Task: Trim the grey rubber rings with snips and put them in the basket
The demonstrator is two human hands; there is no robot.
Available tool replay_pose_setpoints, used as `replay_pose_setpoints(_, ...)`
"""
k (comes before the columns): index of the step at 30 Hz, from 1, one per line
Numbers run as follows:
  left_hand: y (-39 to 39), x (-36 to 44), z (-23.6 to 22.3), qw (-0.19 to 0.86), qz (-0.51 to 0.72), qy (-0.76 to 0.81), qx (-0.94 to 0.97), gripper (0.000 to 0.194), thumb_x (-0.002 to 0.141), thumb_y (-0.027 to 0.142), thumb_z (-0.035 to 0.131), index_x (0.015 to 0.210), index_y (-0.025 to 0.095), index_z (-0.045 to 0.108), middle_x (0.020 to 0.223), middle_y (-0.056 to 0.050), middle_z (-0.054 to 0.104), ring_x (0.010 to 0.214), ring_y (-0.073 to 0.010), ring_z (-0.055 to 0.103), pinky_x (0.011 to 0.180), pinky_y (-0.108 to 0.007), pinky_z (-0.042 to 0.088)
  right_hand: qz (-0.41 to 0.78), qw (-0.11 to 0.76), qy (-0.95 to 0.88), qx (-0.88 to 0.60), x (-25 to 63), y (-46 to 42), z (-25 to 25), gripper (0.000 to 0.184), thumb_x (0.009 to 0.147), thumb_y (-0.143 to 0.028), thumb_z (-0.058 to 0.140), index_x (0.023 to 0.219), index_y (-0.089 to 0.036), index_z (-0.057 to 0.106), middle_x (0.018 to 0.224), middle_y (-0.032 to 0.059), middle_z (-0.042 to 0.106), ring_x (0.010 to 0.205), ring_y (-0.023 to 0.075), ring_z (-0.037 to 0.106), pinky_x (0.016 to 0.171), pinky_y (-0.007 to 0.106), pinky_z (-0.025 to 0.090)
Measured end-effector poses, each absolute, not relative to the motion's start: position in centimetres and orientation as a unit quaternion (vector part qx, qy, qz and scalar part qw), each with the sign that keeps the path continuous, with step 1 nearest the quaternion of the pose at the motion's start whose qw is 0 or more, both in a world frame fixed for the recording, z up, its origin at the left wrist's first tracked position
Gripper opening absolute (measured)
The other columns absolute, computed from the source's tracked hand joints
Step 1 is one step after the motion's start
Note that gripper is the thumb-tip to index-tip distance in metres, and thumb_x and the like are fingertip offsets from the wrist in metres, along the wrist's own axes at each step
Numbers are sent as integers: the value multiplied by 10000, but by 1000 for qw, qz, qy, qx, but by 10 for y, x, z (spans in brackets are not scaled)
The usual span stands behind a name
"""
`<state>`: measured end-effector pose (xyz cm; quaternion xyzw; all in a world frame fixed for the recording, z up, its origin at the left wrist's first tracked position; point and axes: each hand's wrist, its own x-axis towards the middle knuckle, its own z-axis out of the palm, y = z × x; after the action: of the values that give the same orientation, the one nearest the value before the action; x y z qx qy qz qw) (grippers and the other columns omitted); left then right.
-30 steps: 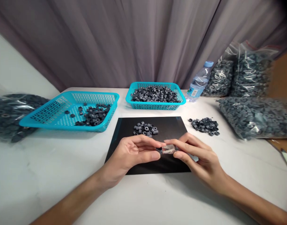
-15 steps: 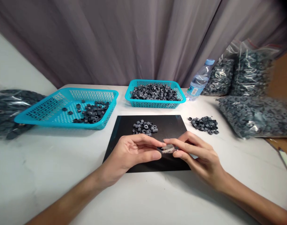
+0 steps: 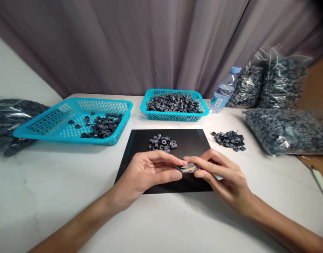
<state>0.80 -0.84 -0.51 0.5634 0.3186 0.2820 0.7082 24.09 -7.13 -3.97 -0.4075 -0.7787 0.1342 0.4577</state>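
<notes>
L hand [image 3: 148, 173] pinches a small dk ring [image 3: 179, 168] over the black mat [image 3: 191, 142], prob. so it can't slip; R hand [image 3: 226, 173] grips a pale pointy tool [image 3: 189, 168] (type unclear), tip by the ring.

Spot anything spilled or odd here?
A pile of grey parts at right sits straight on the table, not on the black mat, but looks gathered rather than spilled. The bottle leans, perhaps from lens distortion. Nothing else stands out.
</notes>
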Motion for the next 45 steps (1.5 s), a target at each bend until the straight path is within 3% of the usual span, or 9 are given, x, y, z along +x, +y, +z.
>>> replay_pose_setpoints(12, -6, 9, -2, 704, 285, 321, 566, 169, 773, 229, 865, 936, 243, 823, 1041, -25, 817, 980, -167, 757, 853, -197, 585, 122, 469, -784, -388, 239, -68, -40, 375, 1010, -139, 579, 1372, -212, 645, 899, 52, 596, 754, 153, 580, 631, 284, 486)
replay_pose_setpoints(23, -6, 8, -3, 713, 279, 315, 561, 161, 781, 227, 858, 935, 255, 819, 1086, -26, 813, 1070, -196, 742, 910, -235, 584, 127, 471, -784, -384, 240, -68, -43, 379, 1008, -131, 579, 1370, -221, 642, 920, 58, 622, 763, 156, 568, 637, 282, 475)
replay_pose_setpoints(45, -6, 8, -4, 698, 282, 334, 568, 188, 776, 272, 858, 955, 232, 815, 1040, -50, 813, 1018, -208, 748, 902, -265, 581, 130, 474, -779, -390, 242, -66, -41, 389, 1009, -138, 580, 1378, -240, 645, 883, 33, 605, 755, 150, 576, 642, 278, 479)
